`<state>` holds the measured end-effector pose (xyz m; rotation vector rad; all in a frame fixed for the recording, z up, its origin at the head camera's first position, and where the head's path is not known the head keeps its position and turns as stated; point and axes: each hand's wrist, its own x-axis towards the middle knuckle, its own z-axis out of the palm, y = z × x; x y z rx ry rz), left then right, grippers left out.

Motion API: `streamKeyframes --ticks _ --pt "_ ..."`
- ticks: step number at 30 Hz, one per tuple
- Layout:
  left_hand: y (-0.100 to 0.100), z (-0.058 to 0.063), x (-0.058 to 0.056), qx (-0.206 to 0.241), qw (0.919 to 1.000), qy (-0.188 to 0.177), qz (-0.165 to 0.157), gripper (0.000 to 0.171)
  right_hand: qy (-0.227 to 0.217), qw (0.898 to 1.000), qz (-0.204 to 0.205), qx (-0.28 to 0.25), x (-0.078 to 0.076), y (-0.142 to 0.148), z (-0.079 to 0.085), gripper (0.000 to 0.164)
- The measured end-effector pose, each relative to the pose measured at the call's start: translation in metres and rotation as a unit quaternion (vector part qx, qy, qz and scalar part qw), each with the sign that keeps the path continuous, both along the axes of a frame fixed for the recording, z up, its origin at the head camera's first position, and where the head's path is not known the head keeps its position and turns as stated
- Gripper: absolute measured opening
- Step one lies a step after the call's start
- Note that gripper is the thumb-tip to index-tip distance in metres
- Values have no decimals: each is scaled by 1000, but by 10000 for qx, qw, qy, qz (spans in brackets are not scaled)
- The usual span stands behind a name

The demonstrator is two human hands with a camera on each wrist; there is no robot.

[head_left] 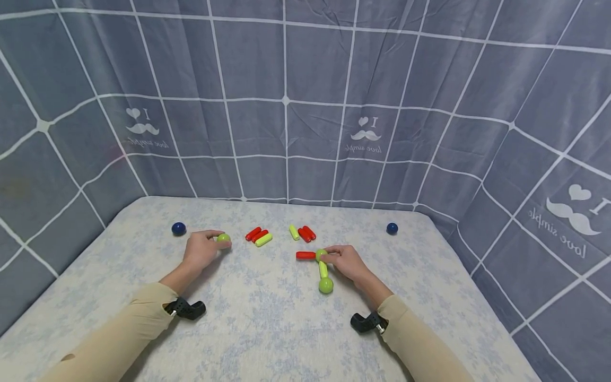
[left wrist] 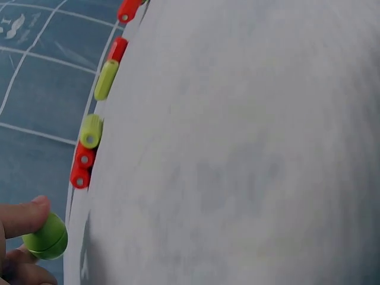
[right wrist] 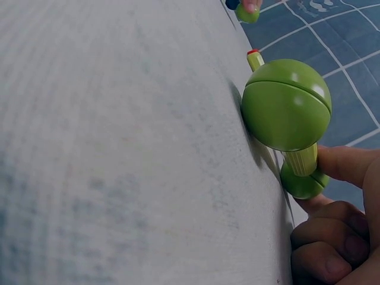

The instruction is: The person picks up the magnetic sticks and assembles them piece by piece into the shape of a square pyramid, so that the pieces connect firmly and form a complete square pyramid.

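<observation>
My left hand pinches a green ball between thumb and fingers, just over the table's left half; the left wrist view shows this ball at its lower left. On the right, my right hand pinches another green ball. From that ball a red rod sticks out leftward, and a yellow-green rod runs toward me to a second green ball. This nearer ball looms large in the right wrist view, partly hiding the rod behind it.
Beyond the hands lie two small groups of red and yellow-green rods. One dark blue ball sits at the far left, another blue ball at the far right. A grey checked curtain surrounds the patterned table.
</observation>
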<state>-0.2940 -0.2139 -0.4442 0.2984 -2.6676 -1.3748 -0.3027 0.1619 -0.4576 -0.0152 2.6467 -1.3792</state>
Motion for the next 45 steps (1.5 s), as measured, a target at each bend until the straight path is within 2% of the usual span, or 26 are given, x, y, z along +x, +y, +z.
streamKeyframes --ticks 8,19,29,40,45 --pt "23 3 0 226 9990 -117 -361 44 25 10000 5 -23 -1 1 1 34" --pt "57 1 6 468 9932 -97 -1064 49 43 10000 1 -20 -3 1 0 34" --pt "84 -2 4 572 9890 -212 -1344 46 40 10000 -3 28 -3 1 0 36" --pt "112 -6 3 818 9847 -267 -1514 39 9 10000 -1 -2 -3 0 1 35" --pt "121 -8 2 766 9843 -185 -1582 36 -48 10000 -1 -35 -3 1 -1 35"
